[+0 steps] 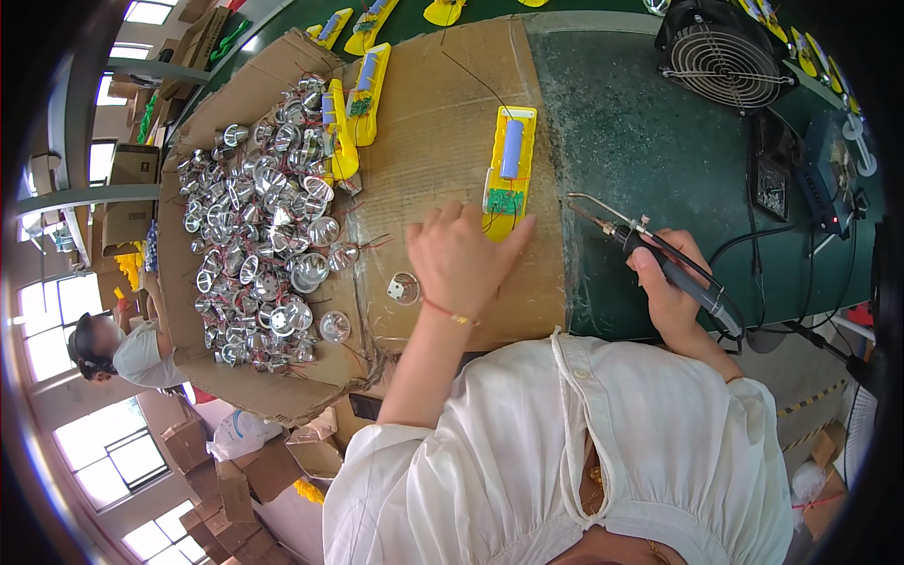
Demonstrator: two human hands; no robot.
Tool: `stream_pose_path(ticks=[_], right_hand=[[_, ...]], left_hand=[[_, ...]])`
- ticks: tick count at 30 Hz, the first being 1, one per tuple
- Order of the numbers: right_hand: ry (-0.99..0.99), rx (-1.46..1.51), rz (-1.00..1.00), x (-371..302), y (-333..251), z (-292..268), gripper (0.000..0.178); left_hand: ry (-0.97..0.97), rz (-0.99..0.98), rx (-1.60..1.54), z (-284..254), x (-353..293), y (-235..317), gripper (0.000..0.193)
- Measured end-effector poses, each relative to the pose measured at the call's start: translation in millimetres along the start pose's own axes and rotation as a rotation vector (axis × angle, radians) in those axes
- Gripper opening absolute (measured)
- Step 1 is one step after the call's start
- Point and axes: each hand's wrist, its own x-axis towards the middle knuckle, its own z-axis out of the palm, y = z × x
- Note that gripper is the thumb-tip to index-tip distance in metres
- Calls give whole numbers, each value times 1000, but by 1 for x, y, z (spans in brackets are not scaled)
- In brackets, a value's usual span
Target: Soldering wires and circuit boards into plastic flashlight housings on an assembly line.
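My left hand (463, 259) straddles the lower end of a yellow plastic housing (532, 141), thumb along its right edge and curled fingers at its left; the fingertips are hidden. In this housing lie a blue cylindrical battery (512, 151) and a green circuit board (506, 201), with thin wires around them. A soldering iron (664, 264) with a curved metal feed tube is in my closed right hand (673, 282). Its tip points left, apart from the board. Just left of my left wrist, a single silver reflector cup (404, 288) rests on the cardboard.
A cardboard box (273, 400) full of wired reflector cups (273, 226) stands at left. More yellow housings (369, 94) lie by its far edge. A caged fan (720, 66) and a blue soldering station (829, 174) with cables stand at right. Another person (132, 348) is at far left.
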Motion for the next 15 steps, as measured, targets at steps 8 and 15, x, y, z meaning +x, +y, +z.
stream_pose_path(ticks=[8,15], right_hand=[[15,24,31,6,8,-13,15],[41,124,130,14,10,-27,16]], left_hand=[[29,-46,-15,18,2,0,37],[-61,-30,-61,15,18,0,38]])
